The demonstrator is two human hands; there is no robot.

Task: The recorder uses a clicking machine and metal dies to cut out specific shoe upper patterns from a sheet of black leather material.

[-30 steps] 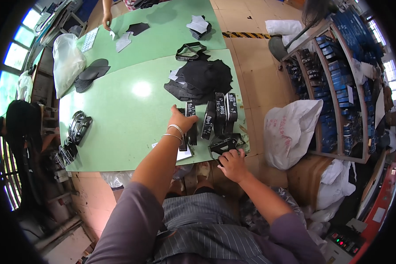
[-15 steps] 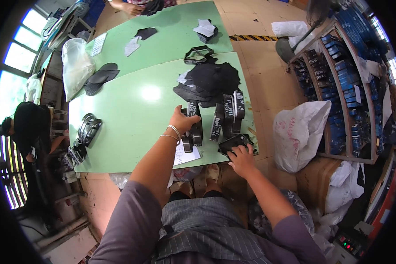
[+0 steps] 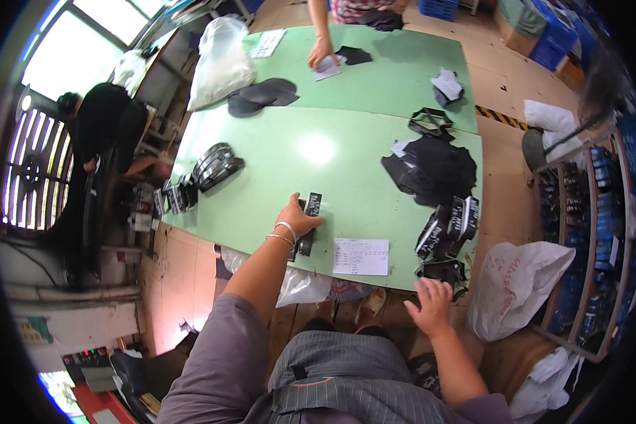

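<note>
My left hand (image 3: 297, 218) is wrapped round a pair of narrow black cutting dies (image 3: 309, 225) with white markings, standing near the front edge of the green table (image 3: 261, 169). My fingers cover part of them. Just off the table's front right corner, my right hand (image 3: 431, 307) has its fingers spread and holds nothing. Close to its fingertips lies an open black die frame (image 3: 442, 271). Behind that frame stand several more marked cutting dies (image 3: 451, 227). A handwritten paper sheet (image 3: 361, 256) lies flat between my hands.
Black cut pieces (image 3: 438, 169) are heaped at the table's right, beside another die frame (image 3: 431, 121). More dies (image 3: 218, 166) stand at the left edge. Across the table, a person's hand (image 3: 322, 53) touches a pale piece. A white sack (image 3: 519, 286) and a rack (image 3: 579, 247) are at right.
The view has swung left. My left hand has carried its dies leftward, off the paper sheet. My right hand has let go of the die frame and drawn back. The person opposite has reached in.
</note>
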